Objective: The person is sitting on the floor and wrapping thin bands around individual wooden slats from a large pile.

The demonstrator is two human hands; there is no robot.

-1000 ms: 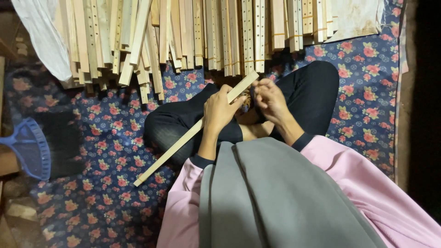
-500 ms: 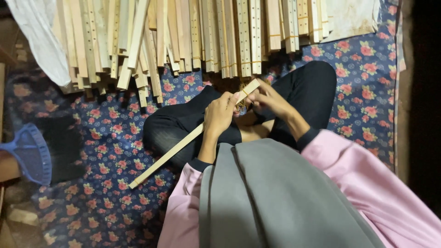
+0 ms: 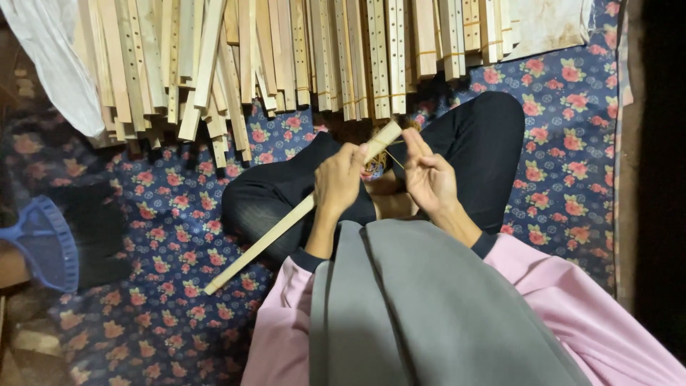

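Above the crossed legs, left hand [image 3: 339, 179] grips wooden slat [image 3: 286, 221] near its upper end, steadying it; right hand [image 3: 429, 175], fingers loosely open, works beside that end.

Floral floor mat [image 3: 564, 143], dim light

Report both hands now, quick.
Left hand: closed around the wooden slat.
Right hand: partly open, fingers at the slat's upper end; a thin strand seems pinched, but that cannot be told.
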